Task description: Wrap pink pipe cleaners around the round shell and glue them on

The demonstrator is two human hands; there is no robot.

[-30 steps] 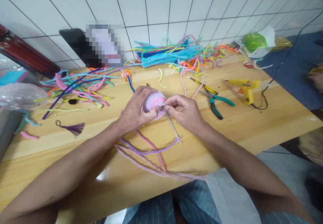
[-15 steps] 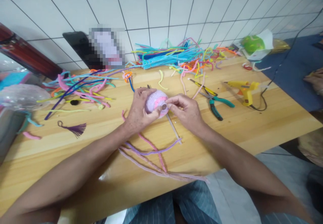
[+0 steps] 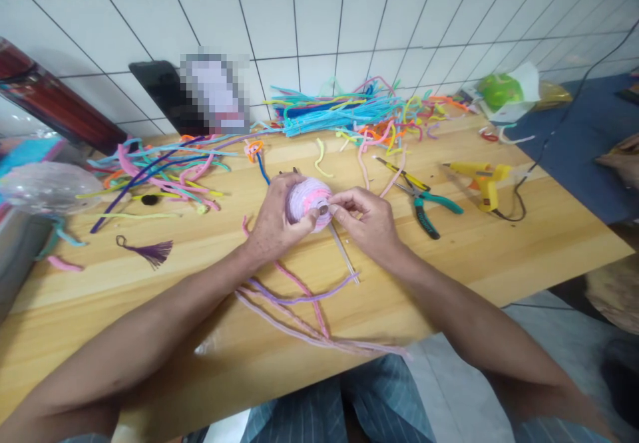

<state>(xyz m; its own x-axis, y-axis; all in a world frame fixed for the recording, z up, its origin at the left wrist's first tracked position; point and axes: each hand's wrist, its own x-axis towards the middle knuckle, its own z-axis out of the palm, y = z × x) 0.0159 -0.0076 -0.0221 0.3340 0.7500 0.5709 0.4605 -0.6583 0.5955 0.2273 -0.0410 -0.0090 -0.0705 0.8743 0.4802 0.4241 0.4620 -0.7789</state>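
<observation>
My left hand (image 3: 274,220) is wrapped around a ball (image 3: 305,197) coiled from lilac and pink pipe cleaners, its thumb pressing the near side beside a small dark round spot. Against that same side, the thumb and forefinger of my right hand (image 3: 367,220) are pinched together; whatever lies between them is too small to make out. Below the ball, a thin greyish stick (image 3: 344,253) lies on the table. Loose purple (image 3: 304,301) and pink pipe cleaners (image 3: 317,310) are spread between my forearms.
Pliers (image 3: 426,213) and a yellow hot glue gun (image 3: 482,177) lie to the right on the wooden table (image 3: 499,263). A bundle of blue pipe cleaners (image 3: 339,116) is by the tiled wall. Leftward are a purple tassel (image 3: 147,251), mixed pipe cleaners (image 3: 164,180) and a leaning phone (image 3: 167,94).
The view has shifted very slightly. Both hands keep nearly the same hold at the ball, with no other visible change.
</observation>
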